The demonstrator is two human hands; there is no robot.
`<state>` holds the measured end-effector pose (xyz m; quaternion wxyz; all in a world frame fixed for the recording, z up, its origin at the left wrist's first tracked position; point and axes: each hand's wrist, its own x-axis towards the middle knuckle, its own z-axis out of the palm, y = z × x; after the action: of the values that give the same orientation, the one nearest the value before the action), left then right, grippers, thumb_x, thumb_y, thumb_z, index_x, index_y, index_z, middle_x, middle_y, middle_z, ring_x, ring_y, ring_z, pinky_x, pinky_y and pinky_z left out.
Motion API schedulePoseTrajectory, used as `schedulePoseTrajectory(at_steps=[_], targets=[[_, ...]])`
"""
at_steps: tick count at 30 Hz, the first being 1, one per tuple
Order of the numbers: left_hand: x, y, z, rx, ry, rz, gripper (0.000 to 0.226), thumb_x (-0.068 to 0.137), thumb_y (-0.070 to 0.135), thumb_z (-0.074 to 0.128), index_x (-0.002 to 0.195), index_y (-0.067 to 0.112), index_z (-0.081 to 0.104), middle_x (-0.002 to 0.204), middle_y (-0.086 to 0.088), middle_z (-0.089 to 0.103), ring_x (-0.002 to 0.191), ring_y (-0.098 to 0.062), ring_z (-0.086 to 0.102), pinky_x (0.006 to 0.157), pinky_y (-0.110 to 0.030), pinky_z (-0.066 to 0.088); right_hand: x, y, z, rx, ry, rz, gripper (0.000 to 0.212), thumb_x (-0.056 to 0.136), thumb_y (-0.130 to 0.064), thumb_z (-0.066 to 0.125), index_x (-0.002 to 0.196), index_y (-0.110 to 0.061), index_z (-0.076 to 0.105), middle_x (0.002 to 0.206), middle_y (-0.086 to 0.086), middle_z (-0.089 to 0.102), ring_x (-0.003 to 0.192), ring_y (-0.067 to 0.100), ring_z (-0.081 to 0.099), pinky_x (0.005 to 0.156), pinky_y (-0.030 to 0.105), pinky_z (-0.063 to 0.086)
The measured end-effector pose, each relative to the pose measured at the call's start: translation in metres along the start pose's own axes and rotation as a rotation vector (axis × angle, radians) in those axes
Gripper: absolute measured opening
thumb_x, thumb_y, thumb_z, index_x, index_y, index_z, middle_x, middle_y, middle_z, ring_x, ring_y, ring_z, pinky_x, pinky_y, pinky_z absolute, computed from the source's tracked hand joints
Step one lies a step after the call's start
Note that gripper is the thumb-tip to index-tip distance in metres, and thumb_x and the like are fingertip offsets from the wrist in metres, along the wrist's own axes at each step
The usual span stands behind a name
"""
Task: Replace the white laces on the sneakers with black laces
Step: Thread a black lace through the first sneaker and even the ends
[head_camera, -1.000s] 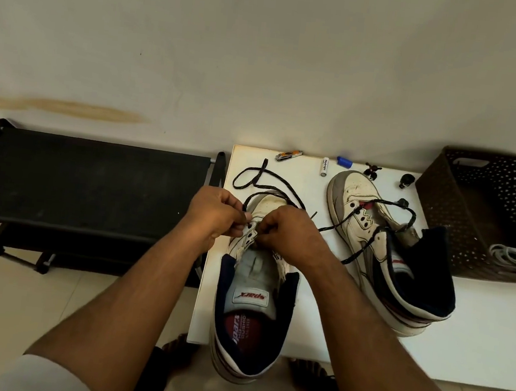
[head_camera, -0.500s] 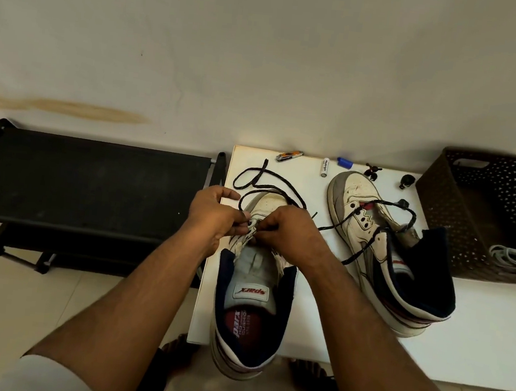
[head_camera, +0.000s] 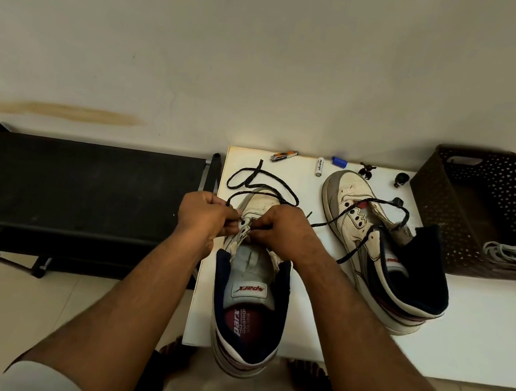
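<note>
Readable marks on the sneaker and the battery

You are looking at the near sneaker [head_camera: 251,293]: its tongue label [head_camera: 250,288] is showing the brand "sparx" upside down to you, and the red insole [head_camera: 242,321] is showing "parx" with smaller lines too blurred to read. The battery [head_camera: 319,166] is carrying print too small to make out.

White sneakers [head_camera: 251,290] trimmed in navy and red are seen on a white table [head_camera: 474,339]; black laces [head_camera: 261,186] are speckled pale, and a dark brown basket [head_camera: 485,200] is patterned with perforations.
</note>
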<state>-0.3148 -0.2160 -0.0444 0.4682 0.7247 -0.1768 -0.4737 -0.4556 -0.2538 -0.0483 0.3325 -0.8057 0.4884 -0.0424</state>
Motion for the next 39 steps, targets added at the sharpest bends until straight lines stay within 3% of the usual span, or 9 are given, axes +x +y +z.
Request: schedulePoseTrajectory(at_steps=[9, 13, 17, 21, 24, 26, 29, 34, 39], targets=[[-0.002, -0.002, 0.0, 0.14, -0.006, 0.069, 0.026, 0.073, -0.008, 0.077, 0.068, 0.005, 0.055, 0.067, -0.017, 0.064, 0.051, -0.02, 0.064, 0.052, -0.031, 0.058, 0.002, -0.001, 0.001, -0.027, -0.011, 0.004, 0.025, 0.087, -0.033, 0.066, 0.108, -0.021, 0.074, 0.094, 0.004, 0.072, 0.088, 0.016, 0.063, 0.062, 0.018, 0.035], [-0.003, -0.002, -0.001, 0.272, -0.055, 0.108, 0.023, 0.075, 0.004, 0.08, 0.066, 0.004, 0.058, 0.062, -0.01, 0.063, 0.047, -0.014, 0.058, 0.046, -0.024, 0.051, 0.002, -0.003, 0.001, -0.068, -0.004, -0.005, 0.028, 0.09, -0.036, 0.062, 0.113, -0.024, 0.071, 0.097, 0.004, 0.071, 0.083, 0.011, 0.054, 0.055, 0.008, 0.024], [-0.003, 0.0, -0.005, 0.595, -0.108, 0.285, 0.025, 0.079, 0.029, 0.078, 0.066, 0.013, 0.064, 0.061, -0.001, 0.06, 0.052, -0.01, 0.053, 0.053, -0.024, 0.043, 0.001, -0.003, 0.0, -0.092, -0.026, 0.012, 0.025, 0.089, -0.028, 0.063, 0.113, -0.025, 0.072, 0.099, 0.005, 0.071, 0.092, 0.017, 0.06, 0.058, 0.014, 0.03], [-0.01, 0.014, -0.009, 0.835, -0.194, 0.337, 0.025, 0.087, 0.037, 0.068, 0.082, 0.013, 0.073, 0.07, -0.005, 0.064, 0.06, -0.017, 0.058, 0.062, -0.031, 0.052, 0.003, -0.002, 0.005, -0.043, 0.035, 0.063, 0.024, 0.09, -0.025, 0.061, 0.11, -0.025, 0.073, 0.102, 0.003, 0.072, 0.095, 0.02, 0.063, 0.071, 0.019, 0.036], [-0.023, 0.023, -0.008, 0.9, -0.35, 0.22, 0.032, 0.084, 0.044, 0.069, 0.094, 0.013, 0.069, 0.087, -0.006, 0.067, 0.077, -0.018, 0.065, 0.056, -0.03, 0.055, 0.003, -0.001, 0.008, 0.0, 0.063, 0.102, 0.022, 0.089, -0.023, 0.062, 0.108, -0.02, 0.074, 0.104, 0.005, 0.071, 0.099, 0.022, 0.063, 0.072, 0.02, 0.037], [-0.03, 0.025, -0.009, 0.97, -0.459, 0.155, 0.035, 0.081, 0.034, 0.074, 0.108, 0.014, 0.065, 0.091, -0.004, 0.066, 0.079, -0.015, 0.065, 0.052, -0.026, 0.053, 0.001, -0.002, 0.01, 0.009, 0.083, 0.104, 0.024, 0.089, -0.023, 0.062, 0.111, -0.021, 0.073, 0.108, 0.004, 0.07, 0.102, 0.021, 0.062, 0.074, 0.019, 0.037], [-0.032, 0.026, -0.012, 1.02, -0.457, 0.162, 0.041, 0.078, 0.011, 0.073, 0.118, 0.016, 0.063, 0.09, -0.006, 0.067, 0.073, -0.015, 0.066, 0.05, -0.022, 0.051, 0.0, -0.003, 0.015, 0.024, 0.149, 0.087, 0.023, 0.088, -0.024, 0.063, 0.108, -0.022, 0.074, 0.106, 0.004, 0.071, 0.1, 0.021, 0.062, 0.074, 0.021, 0.039], [-0.027, 0.027, -0.018, 0.81, -0.387, 0.119, 0.031, 0.074, -0.006, 0.066, 0.099, 0.01, 0.075, 0.096, -0.013, 0.071, 0.092, -0.026, 0.067, 0.08, -0.034, 0.056, 0.0, -0.005, 0.019, 0.088, 0.187, 0.112, 0.02, 0.086, -0.027, 0.067, 0.104, -0.023, 0.075, 0.1, 0.001, 0.072, 0.095, 0.017, 0.063, 0.07, 0.019, 0.038], [-0.026, 0.025, -0.019, 0.637, -0.341, 0.057, 0.036, 0.072, -0.013, 0.063, 0.093, 0.016, 0.072, 0.09, -0.003, 0.067, 0.086, -0.018, 0.061, 0.071, -0.026, 0.051, 0.002, -0.007, 0.014, 0.077, 0.146, 0.136, 0.02, 0.083, -0.029, 0.07, 0.102, -0.026, 0.076, 0.099, -0.001, 0.072, 0.093, 0.017, 0.064, 0.074, 0.022, 0.045]])
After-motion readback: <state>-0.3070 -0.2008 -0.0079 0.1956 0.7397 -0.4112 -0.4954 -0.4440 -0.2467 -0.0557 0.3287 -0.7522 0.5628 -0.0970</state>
